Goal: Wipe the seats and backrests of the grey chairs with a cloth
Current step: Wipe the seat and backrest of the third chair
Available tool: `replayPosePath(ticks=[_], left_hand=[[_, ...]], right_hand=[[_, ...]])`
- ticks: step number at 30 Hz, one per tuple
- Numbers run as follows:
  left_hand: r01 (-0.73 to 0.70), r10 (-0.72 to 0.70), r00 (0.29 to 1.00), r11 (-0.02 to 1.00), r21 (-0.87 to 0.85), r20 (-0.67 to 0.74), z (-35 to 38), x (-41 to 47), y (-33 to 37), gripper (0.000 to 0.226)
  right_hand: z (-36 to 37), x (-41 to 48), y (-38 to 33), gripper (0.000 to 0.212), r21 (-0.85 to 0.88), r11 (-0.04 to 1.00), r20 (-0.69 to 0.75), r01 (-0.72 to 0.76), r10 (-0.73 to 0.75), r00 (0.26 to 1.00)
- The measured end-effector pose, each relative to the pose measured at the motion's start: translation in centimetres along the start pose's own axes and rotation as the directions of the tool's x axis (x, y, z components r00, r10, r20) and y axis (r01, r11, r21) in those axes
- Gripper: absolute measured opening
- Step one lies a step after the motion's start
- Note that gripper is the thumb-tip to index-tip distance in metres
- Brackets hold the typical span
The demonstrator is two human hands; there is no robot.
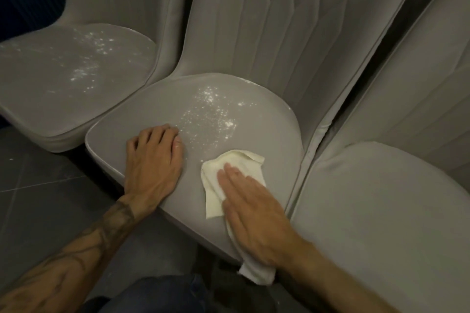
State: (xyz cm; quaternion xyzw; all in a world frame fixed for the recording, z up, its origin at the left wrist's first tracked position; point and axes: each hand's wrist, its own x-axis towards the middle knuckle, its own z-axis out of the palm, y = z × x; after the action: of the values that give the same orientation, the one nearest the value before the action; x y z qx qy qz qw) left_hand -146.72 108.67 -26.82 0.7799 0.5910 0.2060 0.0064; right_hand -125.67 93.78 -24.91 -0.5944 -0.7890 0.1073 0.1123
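Where the row begins at the left, item one: left chair seat [76, 71] — grey, dusted with white specks, unwiped by the look of it.

Item two: left hand [155, 157], resting palm-down on the near left part of the middle chair seat [269, 124], fingers loosely bent, holding nothing; probably a brace.

Item three: white powder [208, 114], scattered over that seat's centre and back, just beyond both hands.

Item four: cloth [236, 168], pale and crumpled, lying on the seat's front right part, one end hanging over the front edge.

Item five: right hand [251, 211], flat on top of the cloth, fingers straight and pressed together — bearing down, not pinching.

Item six: right chair seat [381, 211], no specks visible.

Step in hand, as judged: wiping the middle seat, with most of it left to do. The next move calls for sliding the cloth up and left through the powder under even pressure. The middle backrest [292, 20] appears not yet done.
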Motion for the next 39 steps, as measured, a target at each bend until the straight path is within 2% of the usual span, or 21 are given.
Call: replayPosePath(ticks=[2, 3, 5, 6, 8, 11, 13, 15, 17, 20, 22, 24, 26, 28, 30, 32, 34, 36, 39], left_hand=[[-0.001, 0.001, 1.0, 1.0, 0.0, -0.009, 0.0, 0.0, 0.0, 0.042], [-0.001, 0.001, 1.0, 1.0, 0.002, -0.008, 0.0, 0.0, 0.0, 0.042], [0.003, -0.003, 1.0, 1.0, -0.002, -0.001, 0.0, -0.1, 0.0, 0.043], [0.007, -0.007, 1.0, 1.0, -0.006, 0.003, 0.0, -0.1, 0.1, 0.043], [0.015, -0.015, 1.0, 1.0, -0.006, 0.01, -0.1, 0.0, 0.1, 0.043], [0.022, -0.022, 1.0, 1.0, -0.012, 0.017, -0.1, 0.0, 0.0, 0.043], [0.016, -0.015, 0.999, 1.0, -0.026, 0.029, -0.2, 0.0, 0.0, 0.043], [0.007, -0.005, 0.999, 0.999, -0.044, 0.035, -0.4, 0.1, -0.1, 0.044], [-0.018, 0.02, 0.999, 0.998, -0.063, 0.035, -0.7, 0.3, -0.4, 0.042], [-0.047, 0.047, 0.999, 0.998, -0.042, 0.018, -1.2, 1.0, -1.6, 0.039], [-0.008, 0.009, 1.0, 0.999, -0.034, 0.021, -1.5, 2.0, -3.2, 0.039], [0.028, -0.027, 0.999, 0.999, -0.024, 0.018, -1.8, 3.3, -4.9, 0.042], [0.046, -0.046, 0.999, 0.999, -0.013, 0.015, -1.9, 4.2, -6.4, 0.043], [0.061, -0.061, 0.998, 0.998, -0.017, 0.006, -1.7, 4.8, -7.1, 0.046], [0.085, -0.085, 0.996, 0.996, -0.03, -0.009, -1.4, 4.9, -7.1, 0.048], [0.096, -0.096, 0.995, 0.995, -0.031, -0.016, -1.0, 4.8, -6.9, 0.048], [0.101, -0.102, 0.995, 0.995, -0.026, -0.021, -0.8, 4.8, -6.8, 0.047], [0.106, -0.106, 0.994, 0.994, -0.017, -0.028, -0.7, 4.7, -6.9, 0.046], [0.093, -0.093, 0.995, 0.996, 0.001, -0.036, -0.6, 4.7, -7.2, 0.045]], right_hand=[[-1.4, 1.9, 3.7, 0.065, -0.152, 0.985, 0.059, -0.079, 0.089, 0.994], [-2.2, 3.2, 5.9, 0.064, -0.233, 0.96, 0.079, -0.155, 0.178, 0.981], [-3.8, 6.1, 9.4, 0.058, -0.212, 0.898, 0.025, -0.386, 0.4, 0.916], [-4.2, 7.2, 10.0, 0.058, -0.196, 0.873, -0.03, -0.447, 0.451, 0.892], [-3.5, 8.3, 8.6, 0.06, -0.151, 0.874, -0.06, -0.461, 0.458, 0.887], [-0.4, 6.7, 3.7, 0.069, 0.0, 0.967, -0.003, -0.256, 0.256, 0.967], [-0.2, 5.9, 3.5, 0.072, 0.007, 0.986, 0.049, -0.165, 0.165, 0.985], [-1.4, 7.4, 6.5, 0.065, -0.079, 0.974, 0.018, -0.213, 0.215, 0.976], [-3.2, 9.8, 9.8, 0.058, -0.185, 0.912, -0.018, -0.365, 0.369, 0.929], [-4.6, 12.7, 10.7, 0.058, -0.125, 0.828, -0.094, -0.546, 0.538, 0.838], [-3.3, 13.7, 7.8, 0.06, -0.061, 0.863, -0.069, -0.501, 0.497, 0.865], [-1.3, 13.3, 4.1, 0.063, -0.003, 0.953, -0.016, -0.302, 0.302, 0.953], [-0.1, 12.1, 2.6, 0.067, -0.007, 0.988, 0.036, -0.155, 0.155, 0.987], [-0.9, 12.5, 5.2, 0.062, -0.074, 0.984, 0.03, -0.161, 0.164, 0.986], [-2.4, 13.5, 9.3, 0.057, -0.153, 0.945, -0.025, -0.29, 0.29, 0.957], [-3.9, 14.9, 11.8, 0.057, -0.141, 0.885, -0.044, -0.445, 0.443, 0.895], [-3.8, 16.7, 11.0, 0.059, -0.108, 0.859, -0.057, -0.5, 0.496, 0.866], [-2.5, 18.0, 7.9, 0.059, -0.056, 0.897, -0.02, -0.438, 0.438, 0.899], [-0.2, 17.1, 3.8, 0.06, -0.013, 0.987, 0.054, -0.158, 0.158, 0.986]])
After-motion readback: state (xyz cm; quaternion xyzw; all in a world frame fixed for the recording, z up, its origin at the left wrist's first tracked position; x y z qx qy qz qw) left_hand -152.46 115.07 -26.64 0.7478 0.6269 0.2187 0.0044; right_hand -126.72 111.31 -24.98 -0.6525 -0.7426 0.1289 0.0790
